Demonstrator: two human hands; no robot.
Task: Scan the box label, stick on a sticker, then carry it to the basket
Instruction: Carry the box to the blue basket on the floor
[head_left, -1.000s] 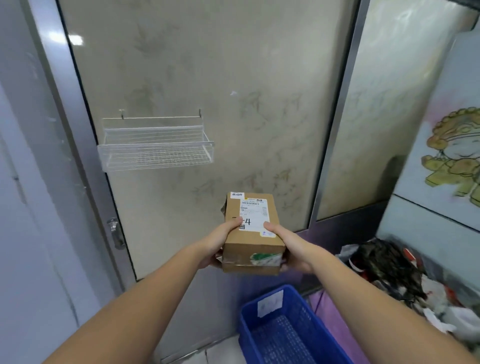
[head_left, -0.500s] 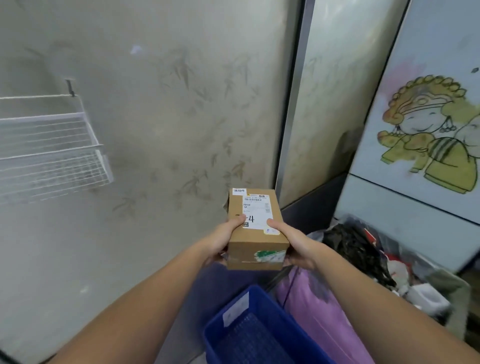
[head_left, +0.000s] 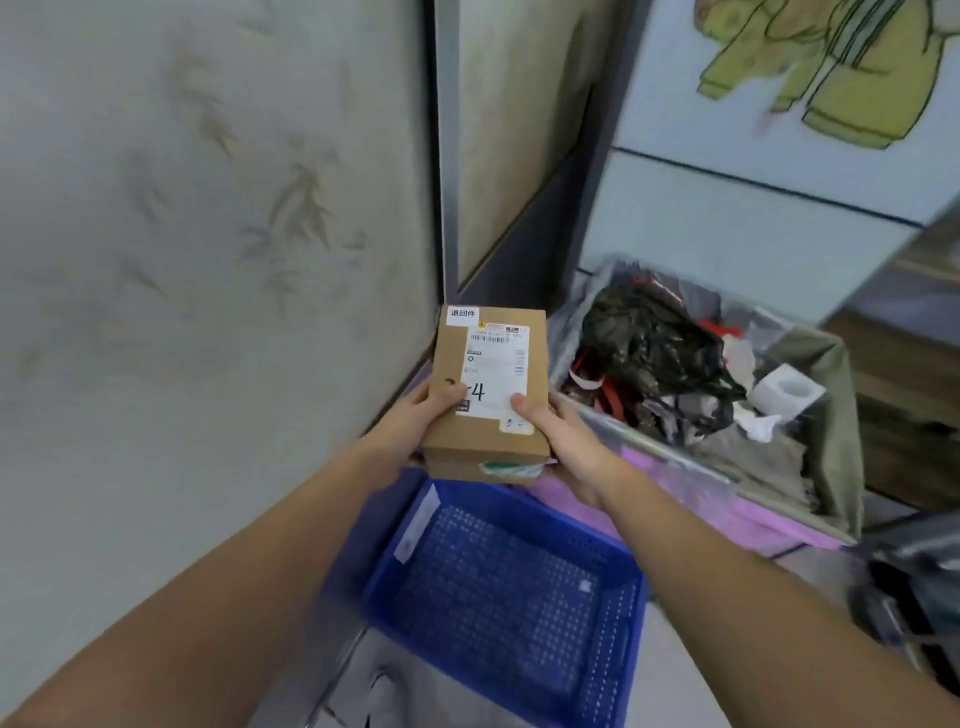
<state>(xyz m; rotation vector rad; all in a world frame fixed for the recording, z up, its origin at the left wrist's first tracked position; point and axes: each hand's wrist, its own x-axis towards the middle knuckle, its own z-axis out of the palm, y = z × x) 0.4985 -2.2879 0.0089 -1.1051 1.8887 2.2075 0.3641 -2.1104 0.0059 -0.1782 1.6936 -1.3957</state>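
A small brown cardboard box with a white shipping label and a small white sticker at its far left corner is held level in front of me. My left hand grips its left side, thumb on the label. My right hand grips its right side, thumb on the label's near corner. The box hangs above the far edge of a blue plastic basket on the floor, whose perforated bottom shows only a small white scrap.
A waste bin lined with a grey bag and full of dark wrappers and scraps stands to the right of the basket. A bamboo-patterned wall panel rises on the left. A cartoon-painted board stands behind the bin.
My view has swung right and down, so the blue basket now lies right below the box. The wire shelf on the wall has left the view. Both hands keep their grip.
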